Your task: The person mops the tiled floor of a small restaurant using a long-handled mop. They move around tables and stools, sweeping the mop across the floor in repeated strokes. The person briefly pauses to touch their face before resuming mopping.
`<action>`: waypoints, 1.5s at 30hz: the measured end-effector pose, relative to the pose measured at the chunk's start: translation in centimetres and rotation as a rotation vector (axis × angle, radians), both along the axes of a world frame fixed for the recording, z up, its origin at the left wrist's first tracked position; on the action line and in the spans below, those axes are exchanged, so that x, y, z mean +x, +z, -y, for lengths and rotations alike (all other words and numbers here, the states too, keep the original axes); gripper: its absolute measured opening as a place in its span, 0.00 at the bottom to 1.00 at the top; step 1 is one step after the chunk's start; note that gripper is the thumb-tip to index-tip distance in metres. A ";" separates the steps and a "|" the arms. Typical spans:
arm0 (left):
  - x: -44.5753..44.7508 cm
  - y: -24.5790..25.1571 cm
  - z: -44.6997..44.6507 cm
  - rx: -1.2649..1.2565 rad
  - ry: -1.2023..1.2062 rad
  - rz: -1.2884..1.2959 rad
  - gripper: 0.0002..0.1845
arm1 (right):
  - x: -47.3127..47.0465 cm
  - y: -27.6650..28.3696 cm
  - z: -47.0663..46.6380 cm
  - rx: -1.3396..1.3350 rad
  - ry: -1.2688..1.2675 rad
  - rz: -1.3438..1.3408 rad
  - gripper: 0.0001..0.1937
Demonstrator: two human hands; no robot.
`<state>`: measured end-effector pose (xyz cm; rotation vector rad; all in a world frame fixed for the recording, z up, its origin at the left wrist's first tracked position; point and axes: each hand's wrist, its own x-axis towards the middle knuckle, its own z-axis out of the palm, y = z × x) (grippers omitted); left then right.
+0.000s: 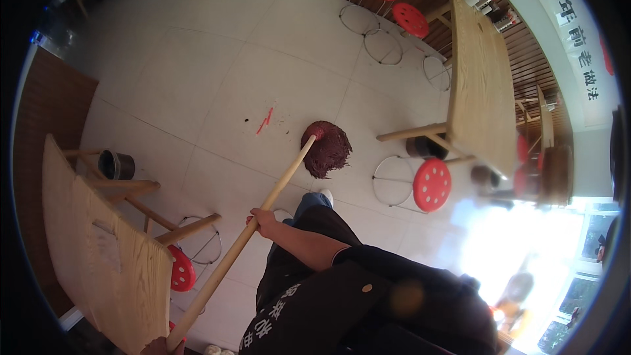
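A mop with a long wooden handle (227,259) slants across the view from the lower left toward the middle. Its dark maroon mop head (328,152) rests on the tiled floor (217,79), just ahead of my white shoe (327,196). Partway along the handle, my right hand (262,222) has its fingers wrapped around the wood. Lower down, at the picture's bottom edge, my left hand (162,347) grips the upper part of the handle and is partly cut off. Thin red scraps (265,121) and small crumbs lie left of the mop head.
A wooden table (113,251) stands at left, with a black bin (117,165) and a red stool (182,268) by its legs. On the right are another wooden table (480,74), a red stool (432,185) and a dark bin (426,147). More red stools (410,20) stand farther back.
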<state>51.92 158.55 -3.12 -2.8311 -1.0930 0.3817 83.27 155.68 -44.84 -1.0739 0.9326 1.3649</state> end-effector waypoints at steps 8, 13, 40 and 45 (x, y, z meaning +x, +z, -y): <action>13.8 -8.7 -2.9 -0.120 0.064 0.058 0.18 | 16.7 -3.9 1.7 -0.043 -0.304 0.094 0.14; 25.9 -10.9 -7.5 -0.160 -0.158 0.074 0.20 | 27.6 -4.2 1.2 0.014 -0.419 0.152 0.12; 81.3 -16.0 -19.6 -0.897 -0.087 -0.056 0.22 | 75.5 -2.5 -2.4 -0.194 -0.330 0.426 0.16; 80.7 -12.1 -29.6 -1.029 0.147 -0.218 0.21 | 75.4 -4.2 -8.6 -0.217 -0.278 0.384 0.18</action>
